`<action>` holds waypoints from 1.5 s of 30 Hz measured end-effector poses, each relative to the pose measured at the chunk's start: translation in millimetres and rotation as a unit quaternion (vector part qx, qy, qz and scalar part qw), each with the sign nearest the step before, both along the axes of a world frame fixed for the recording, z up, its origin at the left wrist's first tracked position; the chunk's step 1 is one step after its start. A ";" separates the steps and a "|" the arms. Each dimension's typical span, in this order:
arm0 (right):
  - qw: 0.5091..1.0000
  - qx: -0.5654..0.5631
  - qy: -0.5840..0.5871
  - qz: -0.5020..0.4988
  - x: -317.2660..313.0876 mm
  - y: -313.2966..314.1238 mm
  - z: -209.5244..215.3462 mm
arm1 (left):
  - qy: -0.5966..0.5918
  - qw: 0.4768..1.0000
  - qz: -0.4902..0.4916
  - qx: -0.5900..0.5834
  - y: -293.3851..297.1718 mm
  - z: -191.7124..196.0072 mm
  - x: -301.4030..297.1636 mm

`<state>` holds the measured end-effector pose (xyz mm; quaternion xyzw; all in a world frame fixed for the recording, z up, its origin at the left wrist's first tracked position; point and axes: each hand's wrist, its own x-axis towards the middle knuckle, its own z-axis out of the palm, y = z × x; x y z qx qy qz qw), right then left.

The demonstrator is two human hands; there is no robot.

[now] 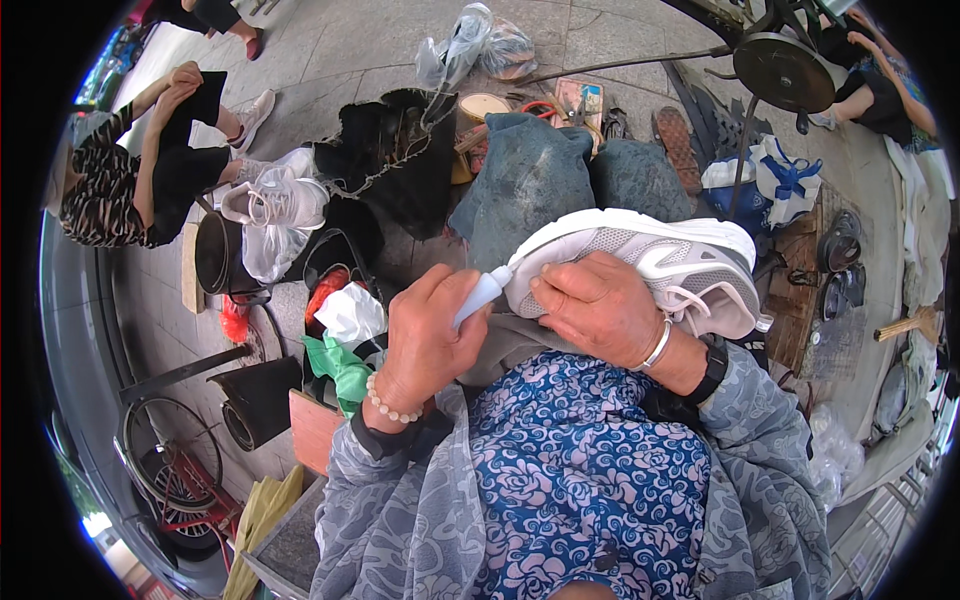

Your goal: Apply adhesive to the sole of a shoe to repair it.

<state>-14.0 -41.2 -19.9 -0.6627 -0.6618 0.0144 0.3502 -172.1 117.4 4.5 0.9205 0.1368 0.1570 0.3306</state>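
Observation:
A pale pink and white sneaker (690, 262) lies on its side across my lap, its white sole turned away from me and its toe to the left. My right hand (605, 308) is closed on the toe, fingers pressed on the mesh upper near the sole edge. In my left hand (430, 325) is a small whitish glue tube (484, 296), gripped in the fist. Its nozzle points up at the toe, touching or very close to the seam between upper and sole. A grey cloth (515, 345) lies beneath the toe.
Beyond the shoe sit dark worn leather pads (530, 170). A matching sneaker (285, 200) rests on plastic bags at the left, near a seated person (130, 180). A metal machine wheel (783, 72) stands at upper right, with a blue-white bag (775, 185) below it.

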 end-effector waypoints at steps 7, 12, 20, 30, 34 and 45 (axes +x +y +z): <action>1.000 -0.015 0.005 0.007 2.1 -1.1 4.1 | 0.018 0.999 0.019 -0.023 -4.5 0.1 -9.8; 0.999 -0.026 0.033 0.009 4.5 -2.2 5.6 | -0.008 0.997 0.041 -0.067 -10.0 -0.9 -12.5; 0.997 -0.035 -0.038 -0.055 7.7 4.8 28.3 | -0.021 0.995 0.056 -0.080 -12.9 -2.6 -14.6; 0.986 -0.145 0.000 -0.085 19.4 15.4 47.2 | -0.015 0.994 0.059 -0.092 -15.1 -7.6 -15.4; 0.980 -0.174 0.028 -0.097 14.2 17.4 49.2 | -0.026 0.991 0.060 -0.116 -18.0 -7.8 -16.4; 0.985 -0.163 0.052 -0.011 34.7 19.9 26.4 | -0.023 0.987 0.079 -0.137 -23.8 -13.2 -29.1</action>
